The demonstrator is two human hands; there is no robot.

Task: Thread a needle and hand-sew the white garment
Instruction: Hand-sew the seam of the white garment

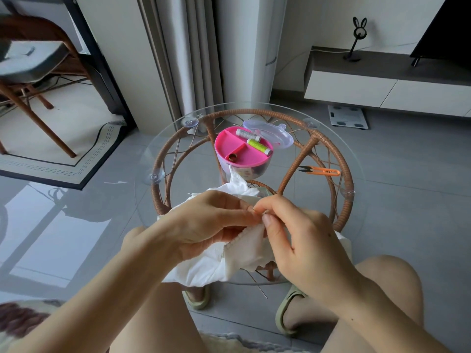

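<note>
The white garment lies bunched at the near edge of the round glass table. My left hand grips a fold of it, thumb and fingers pinching the cloth by a scalloped edge. My right hand meets it from the right, thumb and forefinger pinched on a thin needle at the fabric. The thread itself is too fine to make out.
A pink sewing kit tray holds a grey spool, a green spool and a thimble; its clear lid lies behind. Orange thread snips rest to the right. My knees and sandalled feet are below the table.
</note>
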